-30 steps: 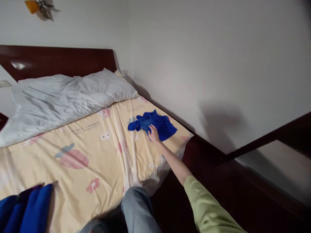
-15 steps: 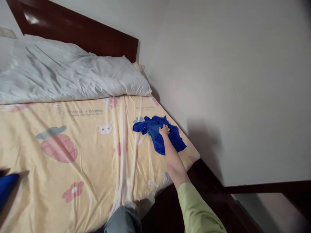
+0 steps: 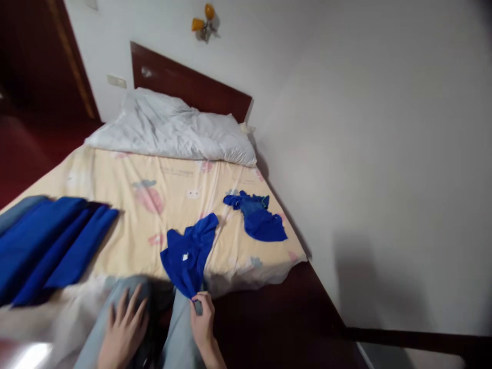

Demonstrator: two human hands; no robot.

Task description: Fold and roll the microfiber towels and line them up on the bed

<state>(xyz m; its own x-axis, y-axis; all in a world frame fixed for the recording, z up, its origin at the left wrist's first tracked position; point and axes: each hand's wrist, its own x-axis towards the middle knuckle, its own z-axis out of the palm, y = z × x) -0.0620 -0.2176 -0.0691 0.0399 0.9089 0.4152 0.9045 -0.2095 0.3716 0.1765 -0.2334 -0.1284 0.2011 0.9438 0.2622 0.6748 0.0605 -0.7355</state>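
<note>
My right hand [image 3: 202, 318] pinches the lower end of a blue garment [image 3: 188, 253] with a small white patch on it. This garment lies crumpled over the bed's front edge, close to my knees. My left hand [image 3: 125, 328] rests on my left knee with its fingers spread and nothing in it. Farther right on the bed lies another crumpled blue garment [image 3: 261, 223], apart from both hands. Several flat, folded blue clothes [image 3: 49, 241] lie side by side at the left.
The bed has a yellow sheet [image 3: 126, 225] with rabbit and strawberry prints. A white quilt [image 3: 172, 130] is bunched against the dark wooden headboard [image 3: 192, 84]. A pale wall [image 3: 365, 154] stands along the right side. Dark floor [image 3: 261, 328] shows below the front edge.
My right hand has left the garment at the right and now grips another one near my knees. The view has drawn back and turned left, bringing my left hand and the folded clothes into sight.
</note>
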